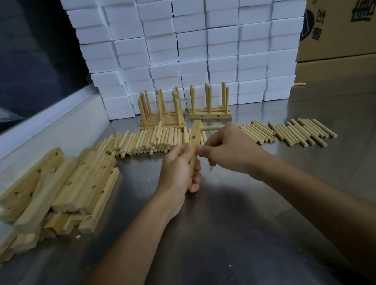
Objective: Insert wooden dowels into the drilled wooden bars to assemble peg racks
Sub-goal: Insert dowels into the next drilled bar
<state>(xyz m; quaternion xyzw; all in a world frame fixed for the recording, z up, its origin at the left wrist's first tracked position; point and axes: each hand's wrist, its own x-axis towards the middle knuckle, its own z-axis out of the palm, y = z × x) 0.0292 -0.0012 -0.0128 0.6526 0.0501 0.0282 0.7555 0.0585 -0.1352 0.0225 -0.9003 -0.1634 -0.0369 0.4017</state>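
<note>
Steel bench, mid-insertion on one bar, dowel supply within reach.
Nearest me, my left hand (180, 166) was closed around a drilled bar (194, 146) held on end, one dowel (212, 128) already projecting from its top hole; my right hand (225, 148) was pinched shut beside the bar, its contents hidden. Risk noted: a tilted entry could jam a dowel or split the hole. Beyond lay loose dowels (147, 142), spare bars (54, 192) left, then finished racks (208, 107) against white foam blocks (191, 36).
</note>
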